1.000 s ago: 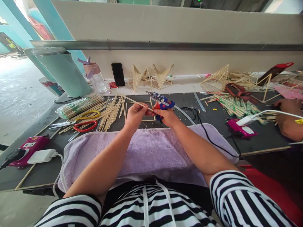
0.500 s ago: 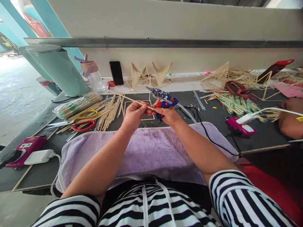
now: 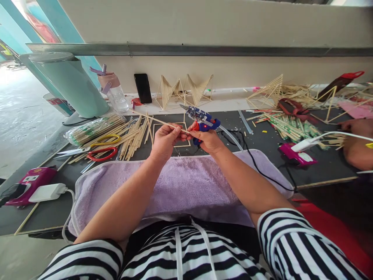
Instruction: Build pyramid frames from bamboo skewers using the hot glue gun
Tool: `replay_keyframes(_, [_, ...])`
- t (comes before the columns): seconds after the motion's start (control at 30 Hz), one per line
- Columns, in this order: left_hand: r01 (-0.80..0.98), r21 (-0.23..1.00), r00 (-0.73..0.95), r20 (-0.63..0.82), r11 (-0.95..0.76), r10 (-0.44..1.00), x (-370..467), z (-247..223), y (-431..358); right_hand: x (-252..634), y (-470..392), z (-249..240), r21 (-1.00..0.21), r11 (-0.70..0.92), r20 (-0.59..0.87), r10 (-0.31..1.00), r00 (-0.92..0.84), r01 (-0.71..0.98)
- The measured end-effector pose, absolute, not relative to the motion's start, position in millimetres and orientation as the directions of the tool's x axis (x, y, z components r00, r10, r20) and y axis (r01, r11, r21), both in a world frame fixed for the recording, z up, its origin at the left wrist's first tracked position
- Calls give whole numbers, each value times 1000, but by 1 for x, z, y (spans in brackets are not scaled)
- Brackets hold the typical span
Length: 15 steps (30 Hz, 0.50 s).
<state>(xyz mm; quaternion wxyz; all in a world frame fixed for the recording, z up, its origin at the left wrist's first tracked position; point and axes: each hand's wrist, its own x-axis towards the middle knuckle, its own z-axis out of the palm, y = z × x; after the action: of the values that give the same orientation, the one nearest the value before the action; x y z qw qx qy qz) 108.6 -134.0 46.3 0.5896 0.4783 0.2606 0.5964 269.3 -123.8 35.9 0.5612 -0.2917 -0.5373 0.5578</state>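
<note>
Lying left of both hands, scissors (image 3: pixel 87 149) with yellow and red handles are resting on the bench (image 3: pixel 253 149) beside loose wooden sticks (image 3: pixel 135 140). Next, the left hand (image 3: pixel 163 143) is closing thumb and fingers on a thin wooden stick (image 3: pixel 159 121), which is slanting up and leftward past the knuckles. Below and behind the fingers, a square stick frame (image 3: pixel 182 146) is lying flat, partly hidden. The right hand (image 3: pixel 206 140) is wrapping a blue glue gun (image 3: pixel 204 119), its thumb meeting the stick's right end; the nozzle is pointing up-left, above the stick.
</note>
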Motion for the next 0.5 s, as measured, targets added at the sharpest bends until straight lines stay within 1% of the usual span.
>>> replay_keyframes(0.2, [-463, 871, 126, 251, -167, 960, 110, 47, -134, 269, -123, 37, -913, 256, 322, 931, -175, -318])
replay_keyframes(0.33, [-467, 842, 49, 331, -271, 942, 107, 44, -131, 269, -127, 42, -920, 235, 296, 941, -164, -314])
replay_keyframes(0.43, [-431, 844, 68, 382, -318, 922, 108, 40, -130, 266, -129, 45, -936, 191, 243, 959, -148, -297])
replay_keyframes(0.5, [-400, 857, 104, 393, -324, 913, 109, 39, -132, 266, -127, 44, -941, 193, 243, 958, -155, -279])
